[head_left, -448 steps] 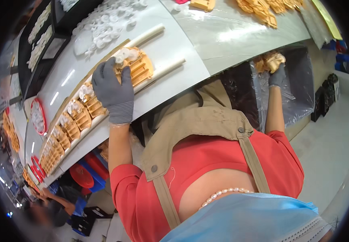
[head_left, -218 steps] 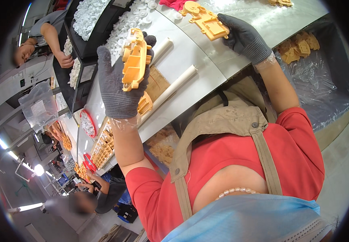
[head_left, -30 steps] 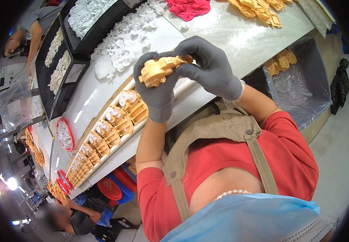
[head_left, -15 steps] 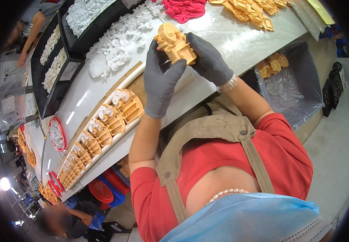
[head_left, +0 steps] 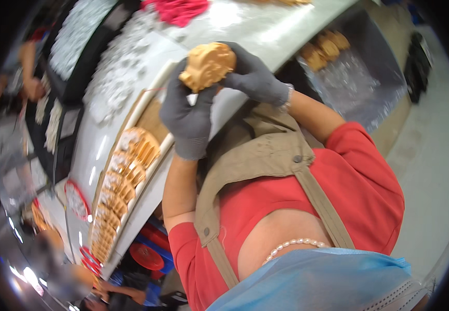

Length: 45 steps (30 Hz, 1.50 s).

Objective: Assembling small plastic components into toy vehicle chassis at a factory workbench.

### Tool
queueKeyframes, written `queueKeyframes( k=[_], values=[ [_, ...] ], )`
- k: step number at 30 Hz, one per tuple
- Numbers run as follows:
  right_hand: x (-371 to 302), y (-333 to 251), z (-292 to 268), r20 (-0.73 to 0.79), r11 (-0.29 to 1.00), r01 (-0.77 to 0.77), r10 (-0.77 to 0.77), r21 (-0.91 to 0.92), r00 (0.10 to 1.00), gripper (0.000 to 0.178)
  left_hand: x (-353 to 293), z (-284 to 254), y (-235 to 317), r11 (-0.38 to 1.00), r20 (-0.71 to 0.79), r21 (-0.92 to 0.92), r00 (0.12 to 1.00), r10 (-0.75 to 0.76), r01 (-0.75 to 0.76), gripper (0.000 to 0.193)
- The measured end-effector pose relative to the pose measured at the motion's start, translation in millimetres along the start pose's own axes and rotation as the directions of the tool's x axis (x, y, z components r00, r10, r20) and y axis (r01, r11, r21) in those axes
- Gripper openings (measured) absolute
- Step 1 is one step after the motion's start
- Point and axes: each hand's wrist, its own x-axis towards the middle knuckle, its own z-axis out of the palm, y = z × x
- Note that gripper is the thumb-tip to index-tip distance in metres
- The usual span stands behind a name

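Between my two gloved hands, above the table's near edge, is a yellow-orange molded plastic part (head_left: 210, 65) with a bumpy, knobbed surface. My left hand (head_left: 188, 111), in a grey glove, grips its left and lower side. On the right, my right hand (head_left: 255, 75), gloved in grey too, closes on the part's other side. Motion blurs the part's finer details. Left of my left wrist, a row of similar orange parts (head_left: 123, 186) with clear-white pieces on top lies along a white-edged rail (head_left: 158, 150).
Loose white plastic pieces (head_left: 118, 67) spread over the table beyond the rail, beside black bins (head_left: 87, 85). A pink-red cloth (head_left: 177, 10) lies at the far edge. To my right stands a plastic-lined bin (head_left: 374, 93) holding orange parts. Other people (head_left: 30, 72) are at the left.
My hands have turned the orange part, so it now shows a rounder side, and brought it slightly left and nearer. The whole view has shifted, with the table sliding left.
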Motion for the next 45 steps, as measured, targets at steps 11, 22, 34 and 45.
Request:
queueKeyframes(
  k=[11,22,34,45],
  values=[
    [-27,-75,-162,-0.977,0.982,-0.142,0.148,0.127,0.155,0.048,-25,-54,3,0.632,-0.056,0.775,0.997,0.062,0.004,0.043],
    [-97,171,-424,-0.897,0.631,-0.664,-0.123,-0.402,0.425,0.040,-70,-87,-18,0.363,-0.047,0.932,0.992,0.113,0.003,0.030],
    [27,0,-164,-0.548,0.750,0.235,-0.626,-0.618,0.555,0.019,-44,-113,-11,0.517,-0.350,0.787,0.934,-0.078,0.338,0.088],
    [191,-14,-220,-0.223,0.946,0.085,-0.160,-0.312,0.962,0.046,-44,-113,-5,0.830,-0.293,-0.454,0.825,-0.483,0.325,0.076]
  ],
)
